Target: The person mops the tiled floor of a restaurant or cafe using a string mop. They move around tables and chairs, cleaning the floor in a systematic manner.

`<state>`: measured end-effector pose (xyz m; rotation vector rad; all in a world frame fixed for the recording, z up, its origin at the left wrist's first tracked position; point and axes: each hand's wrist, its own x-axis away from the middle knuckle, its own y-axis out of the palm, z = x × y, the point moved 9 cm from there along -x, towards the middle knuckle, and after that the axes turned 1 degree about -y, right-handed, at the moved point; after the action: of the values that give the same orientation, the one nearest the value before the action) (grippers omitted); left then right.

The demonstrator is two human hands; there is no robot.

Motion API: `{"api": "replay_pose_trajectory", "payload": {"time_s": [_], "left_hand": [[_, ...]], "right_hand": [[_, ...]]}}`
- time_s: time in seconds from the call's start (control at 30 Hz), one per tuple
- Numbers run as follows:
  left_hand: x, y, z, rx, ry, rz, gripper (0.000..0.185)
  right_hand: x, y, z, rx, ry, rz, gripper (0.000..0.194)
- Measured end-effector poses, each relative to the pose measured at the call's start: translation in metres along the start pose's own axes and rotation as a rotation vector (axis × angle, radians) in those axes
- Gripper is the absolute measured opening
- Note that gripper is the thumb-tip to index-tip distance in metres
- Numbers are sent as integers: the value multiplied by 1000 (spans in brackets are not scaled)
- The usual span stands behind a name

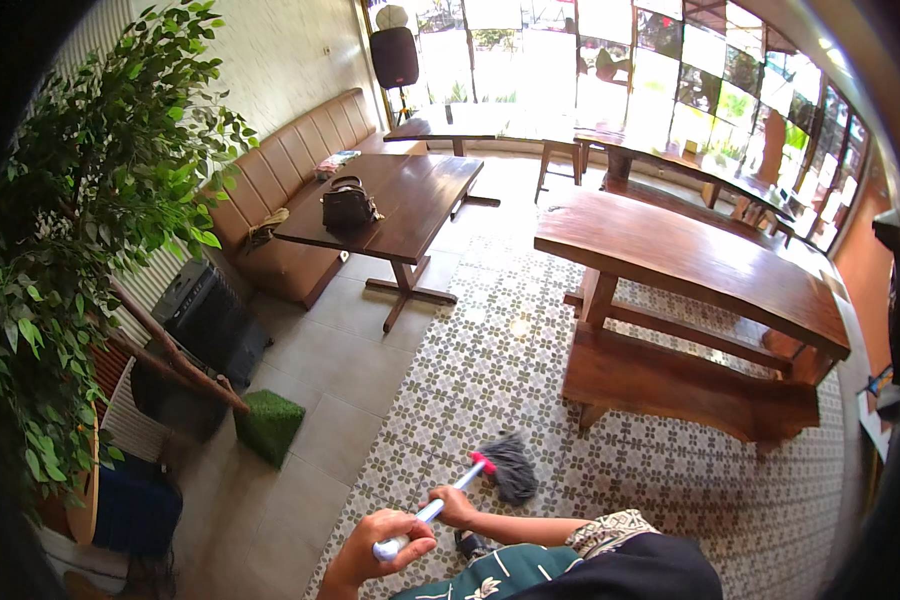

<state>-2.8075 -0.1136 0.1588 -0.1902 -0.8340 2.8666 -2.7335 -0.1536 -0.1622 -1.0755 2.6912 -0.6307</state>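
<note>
A string mop with a grey head (514, 469) and a pink-red socket (483, 462) rests on the patterned tile floor (450, 375). Its light-blue handle (462, 480) slants back toward my body. Near the top end of the handle, my left hand (386, 536) is closed around it, with part of the grip hidden by the fingers. Farther down, my right hand (452, 507) grips the same handle. The mop strands lie spread to the right of the socket, in front of my sandalled foot (469, 543).
A thick wooden table (682, 247) with a wooden bench (682, 379) stands at right. Ahead left, a dark table (397, 195) bears a black handbag (347, 204) beside a brown padded bench (292, 165). At left are an artificial tree (105, 150), its grass-covered base (268, 427) and a black speaker (210, 322).
</note>
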Motion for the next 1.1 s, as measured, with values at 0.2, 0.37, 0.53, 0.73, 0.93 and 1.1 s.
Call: {"api": "replay_pose_trajectory", "payload": {"time_s": [0.2, 0.37, 0.53, 0.73, 0.93, 1.1], "left_hand": [[13, 20, 18, -138, 101, 198, 18], [18, 44, 30, -82, 197, 367, 36], [19, 90, 35, 319, 86, 411, 42], [4, 213, 31, 487, -90, 153, 25], [3, 394, 15, 595, -255, -463, 25], [2, 491, 27, 688, -191, -766, 32]], "right_hand": [[-16, 45, -29, 40, -303, -495, 20], [20, 7, -33, 51, -259, -546, 21], [97, -53, -7, 116, -78, -574, 30], [241, -131, 91, 202, 87, -443, 42], [412, -193, 255, 366, 555, -241, 41], [505, -231, 309, 293, 706, -82, 53]]}}
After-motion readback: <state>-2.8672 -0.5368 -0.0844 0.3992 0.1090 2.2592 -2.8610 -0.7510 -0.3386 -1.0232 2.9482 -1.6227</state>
